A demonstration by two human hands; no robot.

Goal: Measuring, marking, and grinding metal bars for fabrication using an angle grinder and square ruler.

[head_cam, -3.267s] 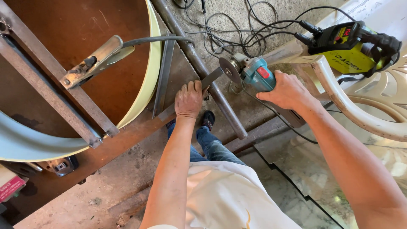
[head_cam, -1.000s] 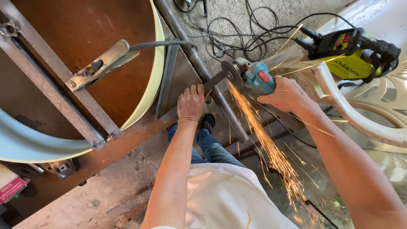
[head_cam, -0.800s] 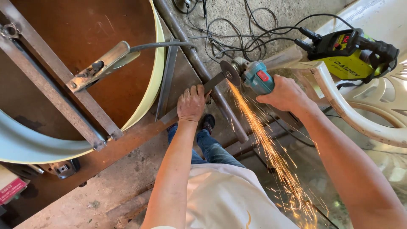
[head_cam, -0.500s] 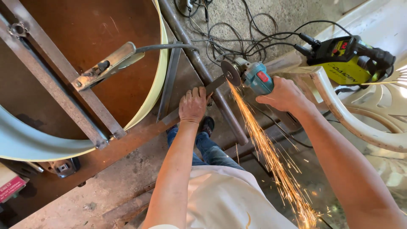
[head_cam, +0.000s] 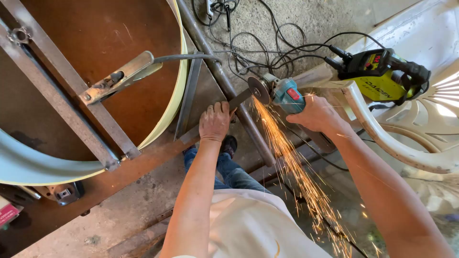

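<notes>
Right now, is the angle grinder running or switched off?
Running. The angle grinder in the right hand has its disc on the flat steel bar, throwing a stream of sparks downward.
</notes>
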